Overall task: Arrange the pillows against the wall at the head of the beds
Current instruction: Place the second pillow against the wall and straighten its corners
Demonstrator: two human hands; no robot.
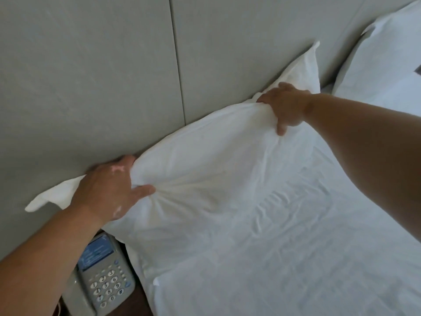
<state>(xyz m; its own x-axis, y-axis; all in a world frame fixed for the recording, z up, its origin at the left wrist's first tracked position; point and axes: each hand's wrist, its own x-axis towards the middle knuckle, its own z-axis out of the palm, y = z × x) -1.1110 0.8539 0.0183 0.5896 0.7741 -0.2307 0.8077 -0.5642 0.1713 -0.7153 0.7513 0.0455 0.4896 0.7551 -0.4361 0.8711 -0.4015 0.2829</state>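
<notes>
A white pillow point(205, 169) leans against the grey padded wall point(102, 76) at the head of the bed point(296, 258). My left hand point(111, 190) pinches the pillow's top edge near its left corner, bunching the cloth. My right hand point(284, 108) grips the same top edge further right, close to the upper right corner. A loose flap of the pillowcase sticks out to the left past my left hand. A second white pillow point(382, 65) stands against the wall at the far right.
A grey desk telephone point(104, 279) with a keypad sits on a dark bedside stand at the lower left, just beside the bed's edge. The bed sheet is white and creased. A vertical seam runs down the wall panels.
</notes>
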